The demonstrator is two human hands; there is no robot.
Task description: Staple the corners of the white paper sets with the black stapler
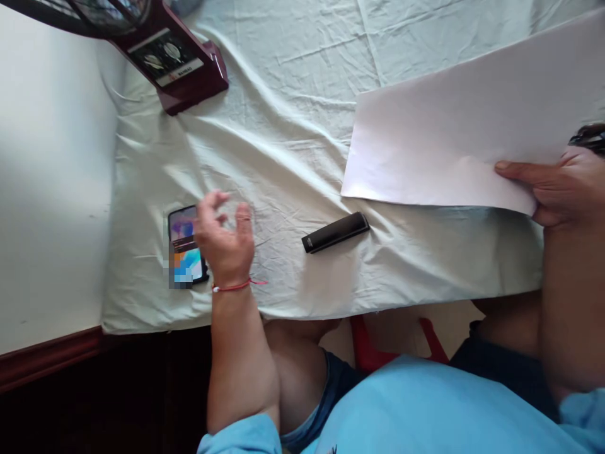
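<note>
My right hand (570, 186) pinches the near edge of white paper sheets (454, 132), thumb on top and fingers underneath. The paper slants over the right part of the cloth-covered table. My left hand (225, 236) is raised above the cloth with nothing in it, its fingers loosely bent and apart. A red string bracelet circles that wrist. Just left of this hand, partly covered by it, lies a phone (189, 261) with its screen lit. Between my two hands a black stapler (335, 232) rests on the cloth, close to the paper's lower left corner.
At the back left stands a fan with a dark red base (193, 75). A pale wall (51, 189) borders the table's left side. The pale green tablecloth (283, 151) is wrinkled. A black, shiny thing (588, 135) shows at the right edge. Below sits a red stool (371, 350).
</note>
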